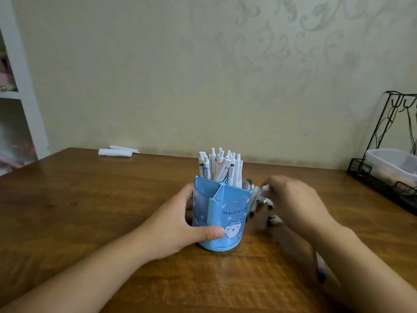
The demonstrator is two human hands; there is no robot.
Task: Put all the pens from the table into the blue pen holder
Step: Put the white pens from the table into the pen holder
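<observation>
The blue pen holder stands upright in the middle of the wooden table, with a cat drawing on its front. Several white pens stick up from its back compartment; the two front compartments look empty. My left hand wraps around the holder's left side, thumb across the front. My right hand is blurred just right of the holder, its fingers curled over a loose pile of white pens on the table. Whether it grips one I cannot tell. One more pen with a blue end lies under my right forearm.
Two white rolled items lie at the table's far left edge by the wall. A black wire rack holding a white plastic box stands at the right edge. A white shelf unit is at the left.
</observation>
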